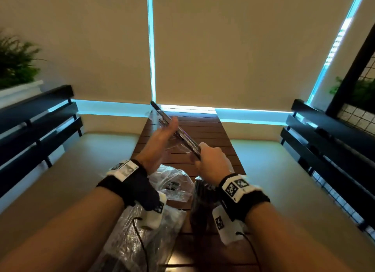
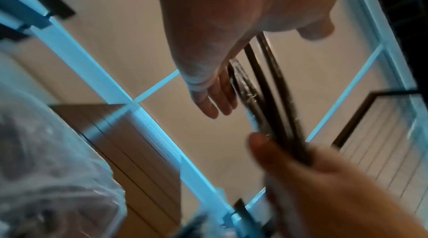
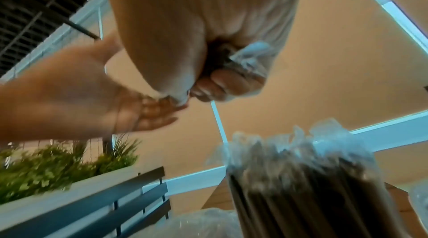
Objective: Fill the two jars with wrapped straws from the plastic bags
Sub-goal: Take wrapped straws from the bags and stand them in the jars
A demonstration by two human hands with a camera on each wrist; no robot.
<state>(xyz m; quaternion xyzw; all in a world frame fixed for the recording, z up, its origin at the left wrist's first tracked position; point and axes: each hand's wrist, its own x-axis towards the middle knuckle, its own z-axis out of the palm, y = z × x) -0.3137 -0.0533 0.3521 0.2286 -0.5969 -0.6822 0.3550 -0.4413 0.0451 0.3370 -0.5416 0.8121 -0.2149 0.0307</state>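
Observation:
My right hand (image 1: 211, 162) grips the lower end of a small bundle of dark wrapped straws (image 1: 189, 143), which slants up and to the left above the wooden table (image 1: 205, 129). My left hand (image 1: 164, 134) lies flat with straight fingers (image 2: 213, 99) against the upper part of the bundle (image 2: 266, 95). In the right wrist view my fist (image 3: 208, 62) closes round the clear wrapper ends (image 3: 251, 57). A dense upright bunch of wrapped straws (image 3: 301, 183) stands below my right wrist (image 1: 200, 202); its jar wall is hard to make out. Crumpled plastic bags (image 1: 174, 182) lie under my wrists.
Another clear plastic bag (image 1: 129, 237) with dark contents lies at the table's near left. Cushioned benches with dark slatted backs (image 1: 36, 129) flank the table on both sides. A green plant (image 1: 16, 62) sits at the far left. Drawn blinds close off the back.

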